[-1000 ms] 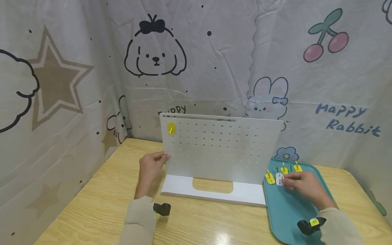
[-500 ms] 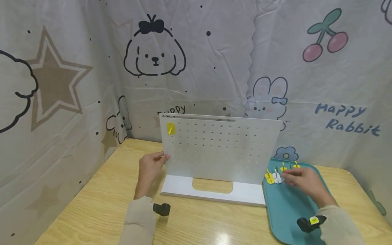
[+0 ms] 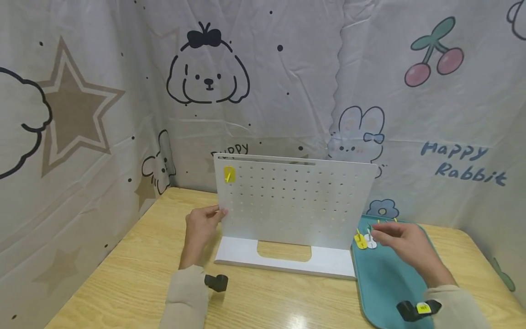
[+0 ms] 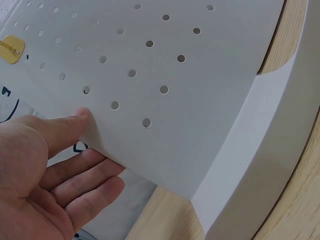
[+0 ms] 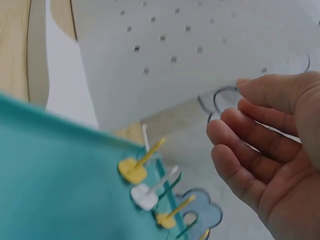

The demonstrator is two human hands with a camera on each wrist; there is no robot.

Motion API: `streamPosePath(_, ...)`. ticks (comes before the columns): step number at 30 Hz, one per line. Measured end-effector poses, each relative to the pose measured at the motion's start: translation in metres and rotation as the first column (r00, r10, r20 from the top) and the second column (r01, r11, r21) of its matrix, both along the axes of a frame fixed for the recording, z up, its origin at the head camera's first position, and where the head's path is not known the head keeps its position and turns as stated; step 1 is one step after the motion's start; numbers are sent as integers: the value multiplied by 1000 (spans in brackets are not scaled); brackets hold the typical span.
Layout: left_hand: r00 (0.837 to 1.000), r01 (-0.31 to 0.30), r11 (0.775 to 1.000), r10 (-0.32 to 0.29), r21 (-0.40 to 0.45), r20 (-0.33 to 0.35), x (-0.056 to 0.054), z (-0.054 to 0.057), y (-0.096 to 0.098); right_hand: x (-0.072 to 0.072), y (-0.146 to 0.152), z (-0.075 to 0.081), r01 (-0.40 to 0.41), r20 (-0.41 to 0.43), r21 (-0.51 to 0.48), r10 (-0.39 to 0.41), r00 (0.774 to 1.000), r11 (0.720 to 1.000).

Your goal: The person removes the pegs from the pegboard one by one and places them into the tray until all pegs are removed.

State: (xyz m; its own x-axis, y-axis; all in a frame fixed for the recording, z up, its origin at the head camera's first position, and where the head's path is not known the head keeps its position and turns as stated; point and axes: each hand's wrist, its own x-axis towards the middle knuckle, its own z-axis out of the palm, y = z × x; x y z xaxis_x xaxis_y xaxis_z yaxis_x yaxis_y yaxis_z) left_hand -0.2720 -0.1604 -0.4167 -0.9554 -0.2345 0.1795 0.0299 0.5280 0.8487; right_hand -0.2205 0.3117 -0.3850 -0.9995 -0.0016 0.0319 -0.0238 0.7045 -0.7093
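A white pegboard (image 3: 287,208) stands on its base on the table. My left hand (image 3: 200,230) pinches its left edge, thumb on the front face and fingers behind, as the left wrist view shows. A yellow hook (image 3: 229,174) sits at the board's upper left corner. My right hand (image 3: 404,242) is above the teal tray (image 3: 394,274), its fingers loosely bent with nothing visible between them. Near its fingertips, a white hook (image 3: 371,241) lies beside a yellow hook (image 3: 360,241) on the tray. In the right wrist view, both hooks (image 5: 133,171) are apart from the hand.
More yellow and green hooks lie at the tray's far end, such as a yellow hook (image 5: 166,220), partly behind the right hand in the head view. The wooden table (image 3: 263,299) extends in front of the board. A printed curtain (image 3: 279,91) hangs behind.
My right hand has let go of the white hook and risen slightly above the tray. The white hook now sits closer to the yellow one. My left hand stays on the board.
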Motion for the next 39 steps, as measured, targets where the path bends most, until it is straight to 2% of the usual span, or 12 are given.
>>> streamPosePath(6, 1000, 0, 1000, 0, 4, -8, 1, 0, 0, 4, -17, 12, -58, -140, 28, 62, 988, 998)
streamPosePath(9, 1000, 0, 1000, 1, 7, -8, 1, 0, 0, 6, -26, 18, -88, -182, 31, 92, 979, 996)
streamPosePath(16, 1000, 6, 1000, -6, -1, -6, 1, -1, 0, 4, -46, 28, -160, -228, -1, 156, 961, 987)
streamPosePath(24, 1000, 17, 1000, -17, 5, -14, 0, -1, -1, -1, -72, 37, -203, -280, -50, 182, 943, 978)
streamPosePath(32, 1000, 16, 1000, -16, 2, -11, 1, -2, -1, -5, -104, 43, -311, -316, -109, 264, 911, 944)
streamPosePath(39, 1000, 14, 1000, -14, -1, -4, 0, -1, -1, -16, -136, 50, -392, -334, -77, 347, 877, 917)
